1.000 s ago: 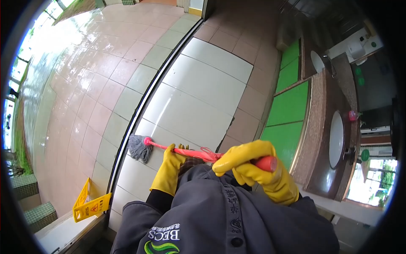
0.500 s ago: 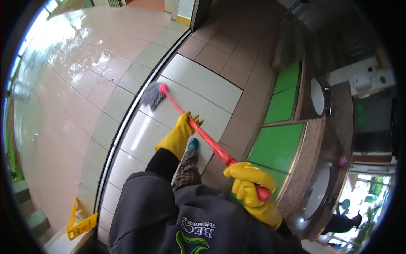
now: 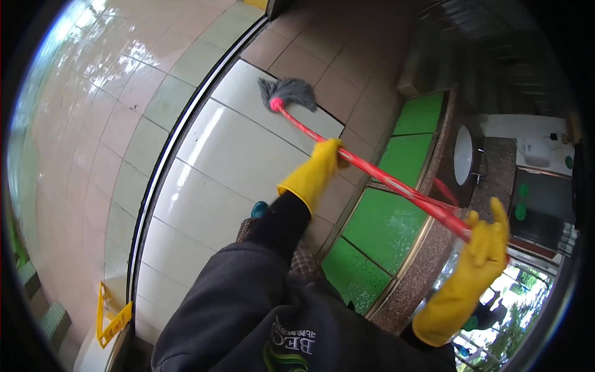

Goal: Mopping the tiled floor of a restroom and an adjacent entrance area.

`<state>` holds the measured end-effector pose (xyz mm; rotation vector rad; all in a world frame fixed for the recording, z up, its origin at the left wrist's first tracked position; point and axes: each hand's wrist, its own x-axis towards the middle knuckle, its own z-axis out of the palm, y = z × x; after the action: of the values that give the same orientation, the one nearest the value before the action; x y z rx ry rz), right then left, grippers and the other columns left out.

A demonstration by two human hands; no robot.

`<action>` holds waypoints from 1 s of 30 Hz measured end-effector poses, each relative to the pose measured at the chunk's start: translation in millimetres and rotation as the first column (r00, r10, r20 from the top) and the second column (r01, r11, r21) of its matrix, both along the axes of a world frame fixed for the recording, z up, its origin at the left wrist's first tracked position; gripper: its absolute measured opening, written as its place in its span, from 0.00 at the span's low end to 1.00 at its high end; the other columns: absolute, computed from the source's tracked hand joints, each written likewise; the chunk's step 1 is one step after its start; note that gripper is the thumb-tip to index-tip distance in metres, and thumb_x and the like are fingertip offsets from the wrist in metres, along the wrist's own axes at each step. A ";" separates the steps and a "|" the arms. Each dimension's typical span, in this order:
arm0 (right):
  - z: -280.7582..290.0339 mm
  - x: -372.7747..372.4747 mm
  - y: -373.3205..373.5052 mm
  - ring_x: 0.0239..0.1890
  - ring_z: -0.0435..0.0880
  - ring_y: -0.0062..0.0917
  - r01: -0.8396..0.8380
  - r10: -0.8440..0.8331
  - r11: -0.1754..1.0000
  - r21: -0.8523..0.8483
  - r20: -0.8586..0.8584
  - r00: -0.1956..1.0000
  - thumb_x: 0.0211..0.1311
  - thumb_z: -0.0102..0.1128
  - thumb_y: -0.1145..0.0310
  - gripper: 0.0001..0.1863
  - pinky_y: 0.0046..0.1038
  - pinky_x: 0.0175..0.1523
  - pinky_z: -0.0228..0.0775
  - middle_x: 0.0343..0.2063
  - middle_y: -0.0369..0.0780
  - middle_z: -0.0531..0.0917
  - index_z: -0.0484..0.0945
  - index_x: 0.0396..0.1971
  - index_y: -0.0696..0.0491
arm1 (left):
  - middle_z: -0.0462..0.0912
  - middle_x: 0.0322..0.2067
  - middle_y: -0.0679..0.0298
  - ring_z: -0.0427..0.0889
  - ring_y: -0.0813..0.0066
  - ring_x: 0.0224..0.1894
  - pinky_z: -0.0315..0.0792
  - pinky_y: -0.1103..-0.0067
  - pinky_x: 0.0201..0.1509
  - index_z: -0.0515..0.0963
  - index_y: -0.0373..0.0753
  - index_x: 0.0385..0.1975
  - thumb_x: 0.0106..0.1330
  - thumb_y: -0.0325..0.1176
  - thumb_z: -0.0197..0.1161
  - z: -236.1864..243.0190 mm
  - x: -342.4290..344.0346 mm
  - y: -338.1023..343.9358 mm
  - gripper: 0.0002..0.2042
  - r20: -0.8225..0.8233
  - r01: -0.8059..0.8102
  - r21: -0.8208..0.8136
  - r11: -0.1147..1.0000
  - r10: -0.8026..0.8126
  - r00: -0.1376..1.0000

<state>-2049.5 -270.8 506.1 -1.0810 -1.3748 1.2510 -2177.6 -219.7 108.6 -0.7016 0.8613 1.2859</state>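
I hold a mop with a red handle (image 3: 390,180), slanted from the far middle down to the right. Its grey string head (image 3: 296,93) lies on the white tiles close to their far edge, next to the brown tiles. My left hand (image 3: 317,166), in a yellow rubber glove, is closed round the handle's middle. Near the upper end my right hand (image 3: 474,263), gloved the same way, grips the handle with one finger raised. The palm hides part of the handle's tip.
Along the right runs a washbasin counter (image 3: 396,305) with green panels (image 3: 384,217) and a white basin (image 3: 463,155). A metal door track (image 3: 180,127) borders the white tiles on the left. A yellow folding floor sign (image 3: 113,319) stands at lower left.
The mop head has swept right and away from the door track, turning over toward the brown tiles. Both hands have moved right, and the right hand has lifted the handle's end over the counter.
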 end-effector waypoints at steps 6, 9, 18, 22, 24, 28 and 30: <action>49.0 59.7 110.2 0.06 0.55 0.09 -0.238 0.233 0.967 -0.095 -0.065 0.970 0.63 0.36 0.74 0.18 0.15 0.40 0.64 0.05 0.27 0.58 0.61 0.51 0.68 | 0.73 0.18 0.54 0.75 0.61 0.16 0.73 0.72 0.21 0.68 0.35 0.27 0.53 0.36 0.54 77.9 74.3 -42.2 0.10 0.101 0.153 -0.022 0.988 -0.150 0.984; 17.4 17.3 142.3 0.10 0.63 0.11 -0.352 0.366 0.926 -0.135 0.090 0.926 0.62 0.36 0.77 0.16 0.16 0.34 0.64 0.10 0.31 0.69 0.65 0.47 0.69 | 0.75 0.30 0.49 0.77 0.54 0.31 0.71 0.65 0.39 0.69 0.33 0.32 0.56 0.40 0.53 88.3 58.5 -74.4 0.14 0.193 0.045 -0.107 0.993 -0.024 0.981; -93.1 -118.3 126.2 0.18 0.75 0.14 -0.941 0.892 0.035 -0.336 -0.414 0.181 0.58 0.45 0.79 0.11 0.13 0.24 0.66 0.21 0.41 0.79 0.72 0.38 0.69 | 0.70 0.21 0.59 0.74 0.64 0.25 0.72 0.65 0.43 0.66 0.34 0.23 0.53 0.30 0.53 -23.0 15.4 -221.0 0.06 0.076 -0.659 -0.353 0.664 0.723 0.687; -88.4 -137.4 135.6 0.16 0.71 0.12 -0.939 0.925 -0.184 -0.290 -0.373 -0.066 0.52 0.45 0.84 0.12 0.13 0.22 0.63 0.17 0.38 0.78 0.75 0.37 0.68 | 0.70 0.20 0.60 0.73 0.68 0.23 0.74 0.63 0.43 0.66 0.34 0.25 0.51 0.28 0.52 -15.9 14.1 -210.4 0.06 -0.185 -0.854 -0.181 0.488 0.836 0.517; -92.8 -143.6 156.6 0.14 0.70 0.12 -0.935 0.929 -0.265 -0.235 -0.321 -0.182 0.51 0.45 0.85 0.13 0.13 0.22 0.62 0.15 0.37 0.77 0.76 0.36 0.68 | 0.72 0.20 0.60 0.73 0.70 0.22 0.76 0.63 0.40 0.66 0.34 0.27 0.51 0.28 0.51 -30.1 -5.0 -185.0 0.06 -0.153 -0.889 -0.383 0.251 0.932 0.329; -94.1 -138.0 213.3 0.12 0.67 0.16 -0.941 0.948 -0.225 -0.252 -0.279 -0.152 0.54 0.49 0.79 0.10 0.20 0.28 0.66 0.11 0.34 0.72 0.76 0.35 0.67 | 0.66 0.15 0.64 0.66 0.72 0.16 0.77 0.65 0.38 0.65 0.34 0.26 0.53 0.28 0.49 -34.6 -52.6 -108.5 0.05 -0.163 -0.891 -0.404 0.206 0.942 0.292; -92.2 -138.2 240.8 0.14 0.69 0.13 -0.973 0.959 -0.018 -0.230 -0.278 0.048 0.53 0.47 0.80 0.12 0.17 0.23 0.63 0.20 0.41 0.77 0.76 0.37 0.64 | 0.64 0.14 0.65 0.65 0.72 0.15 0.76 0.65 0.38 0.65 0.34 0.26 0.53 0.28 0.48 -31.6 -76.8 -57.2 0.04 -0.176 -0.890 -0.406 0.206 0.938 0.297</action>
<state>-2187.6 -30.0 413.9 0.0022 -1.9894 2.6600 -2254.5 -276.9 76.9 -1.8658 0.5855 2.1206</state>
